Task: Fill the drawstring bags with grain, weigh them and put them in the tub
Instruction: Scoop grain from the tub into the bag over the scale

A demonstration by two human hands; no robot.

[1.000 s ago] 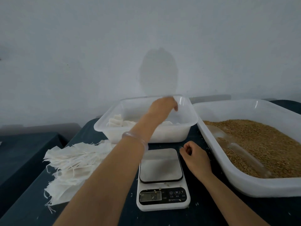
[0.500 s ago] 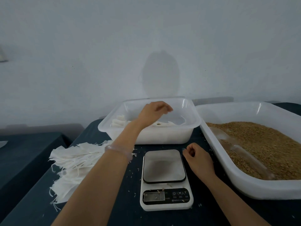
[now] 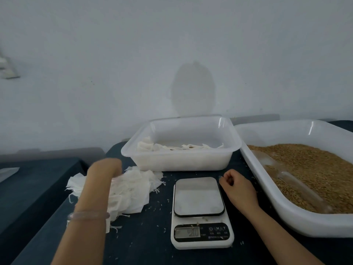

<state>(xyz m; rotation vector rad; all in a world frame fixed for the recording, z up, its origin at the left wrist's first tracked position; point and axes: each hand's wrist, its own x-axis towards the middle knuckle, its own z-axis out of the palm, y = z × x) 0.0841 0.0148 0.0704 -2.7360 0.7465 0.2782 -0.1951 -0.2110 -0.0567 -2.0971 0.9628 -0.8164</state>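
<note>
Bags [image 3: 133,192], empty and flat, lie heaped on the table [image 3: 152,245], under the left hand [image 3: 104,169] and spreading to its right. That hand is smeared by motion and its fingers are hidden, so I cannot tell whether they are apart or pinching cloth. The right hand [image 3: 236,186] rests on the table, its fingers [image 3: 228,177] loosely curled on nothing, just beside the right edge of the scale [image 3: 198,197]. The platform is bare; the display [image 3: 188,232] shows digits too blurred to read. Beyond both sets of fingers stands the tub [image 3: 183,161], with filled bags [image 3: 172,147] low inside. Right of the right fingers is the tray [image 3: 298,220] of grain [image 3: 315,169], a clear scoop [image 3: 292,180] lying in it.

The step in hand looks like taking a fresh bag. To do it well, the left fingers should pinch one bag by its open hem, not its strings, since neighbours' frayed cords seem likely to tangle and drag extras along; a small shake would shed them. The right fingers are near the scoop and could fetch it while the left holds the mouth open over the tray, keeping spills off the table, where stray kernels [image 3: 150,208] already lie. The display is worth checking for zero before weighing.
</note>
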